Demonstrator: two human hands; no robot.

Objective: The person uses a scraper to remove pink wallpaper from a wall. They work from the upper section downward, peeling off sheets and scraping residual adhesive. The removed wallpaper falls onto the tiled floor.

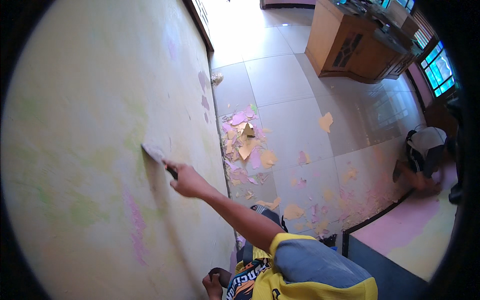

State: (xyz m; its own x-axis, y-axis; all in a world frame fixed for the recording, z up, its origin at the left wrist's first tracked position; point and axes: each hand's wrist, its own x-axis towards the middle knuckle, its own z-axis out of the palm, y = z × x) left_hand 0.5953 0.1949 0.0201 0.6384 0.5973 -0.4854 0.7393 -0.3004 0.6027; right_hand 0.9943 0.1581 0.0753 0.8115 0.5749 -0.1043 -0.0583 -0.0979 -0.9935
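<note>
My right hand (189, 181), at the end of an outstretched arm, is closed round the dark handle of a scraper (154, 153). Its wide, pale-dusted blade lies against the cream wall (75, 150), which has faint green patches and a pink streak (135, 225). At the lower edge, close to the wall and my yellow shirt (300, 290), my left hand (213, 287) is curled. A dark rounded shape (221, 274) shows beside it, but I cannot make out what it is.
Peeled pink and orange paint flakes (245, 135) lie heaped along the wall's foot and scattered over the grey tiles (280, 80). A wooden cabinet (345, 45) stands at the far right. Another person (425, 150) crouches at right beside a low pink-and-cream wall (400, 230).
</note>
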